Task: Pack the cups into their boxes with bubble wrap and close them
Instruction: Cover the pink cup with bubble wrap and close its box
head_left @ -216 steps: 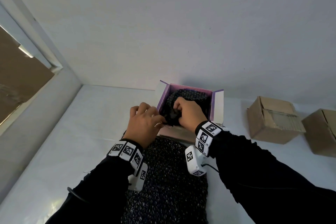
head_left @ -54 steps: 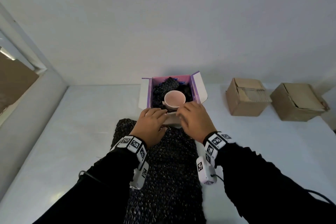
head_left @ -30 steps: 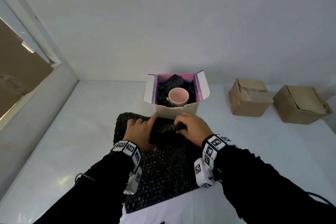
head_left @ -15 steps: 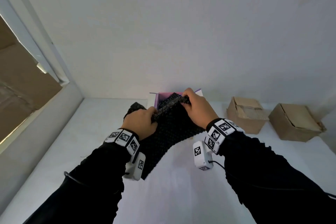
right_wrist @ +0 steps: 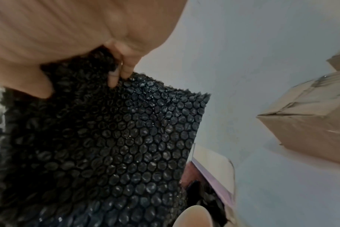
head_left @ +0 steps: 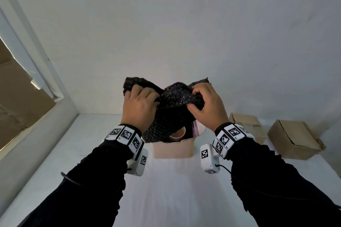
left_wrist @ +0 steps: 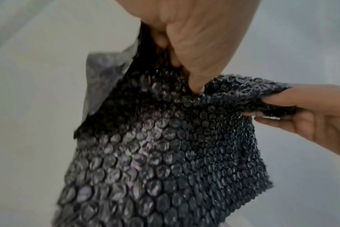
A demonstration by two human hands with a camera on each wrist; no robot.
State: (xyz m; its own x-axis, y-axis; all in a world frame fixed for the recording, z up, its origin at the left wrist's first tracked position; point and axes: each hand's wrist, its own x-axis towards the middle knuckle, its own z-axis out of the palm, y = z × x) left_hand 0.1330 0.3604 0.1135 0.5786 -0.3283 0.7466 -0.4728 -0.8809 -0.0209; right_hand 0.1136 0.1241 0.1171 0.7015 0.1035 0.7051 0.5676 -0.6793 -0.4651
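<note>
Black bubble-wrap sheet, head view: raised above open cardboard box on white desk, left hand and right hand gripping its top edge. Left wrist view: sheet hangs below curled fingers. Right wrist view: sheet hangs beside pink cup.

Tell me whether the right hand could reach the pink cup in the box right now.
Probably not yet. The right hand and left hand both grip the bubble wrap, which hangs over the open box and hides most of the cup.
</note>
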